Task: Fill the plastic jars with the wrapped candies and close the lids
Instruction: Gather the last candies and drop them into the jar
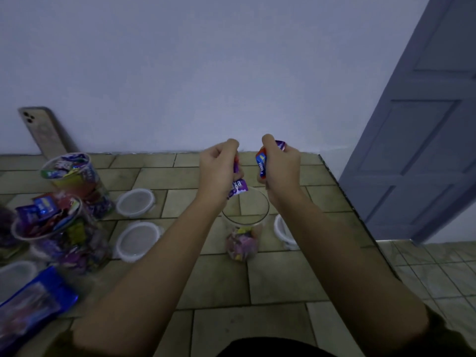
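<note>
A clear plastic jar (244, 222) stands open on the tiled table, with a small heap of wrapped candies (241, 244) at its bottom. My left hand (219, 171) hovers above the jar's mouth and grips purple wrapped candies (238, 189). My right hand (280, 168) is beside it, just right of the jar's mouth, holding an orange-and-blue wrapped candy (261, 163) and a purple one. At the left stand two jars (77, 181) (59, 235) heaped with candies, both without lids.
White lids lie on the table: two (135, 203) (139, 240) left of the open jar, one (283, 231) to its right, one (15, 275) at the far left. A blue candy bag (33, 302) lies front left. A phone (45, 130) leans on the wall. The table edge runs along the right.
</note>
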